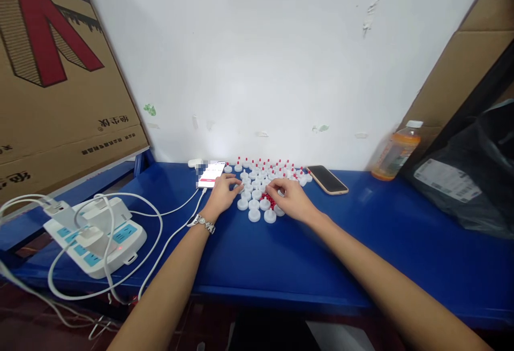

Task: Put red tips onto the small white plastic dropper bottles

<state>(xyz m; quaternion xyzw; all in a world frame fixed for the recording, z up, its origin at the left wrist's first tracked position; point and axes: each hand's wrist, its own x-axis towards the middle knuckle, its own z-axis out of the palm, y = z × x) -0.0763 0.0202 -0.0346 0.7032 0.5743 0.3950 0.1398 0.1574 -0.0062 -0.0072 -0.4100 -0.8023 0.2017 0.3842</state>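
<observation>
White round nozzle caps [254, 215] stand in a cluster on the blue table, their narrow spouts pointing up. Those toward the wall carry small red tips [280, 161]; the nearer ones show bare white spouts. Loose red tips [270, 199] lie in a pile among the caps, partly behind my right hand [289, 197]. That hand's thumb and fingers are pinched together above the pile, and whatever they hold is too small to make out. At the cluster's left edge, my left hand [225, 193] has its fingertips drawn together beside the white caps; what lies between them is hidden.
A lit phone [212, 173] on a charging cable lies behind my left hand. Another phone [327, 179] lies right of the caps. A power strip [96, 244] with looping white cables is at left. An orange drink bottle [397, 150] and a black bag [469, 174] stand at right.
</observation>
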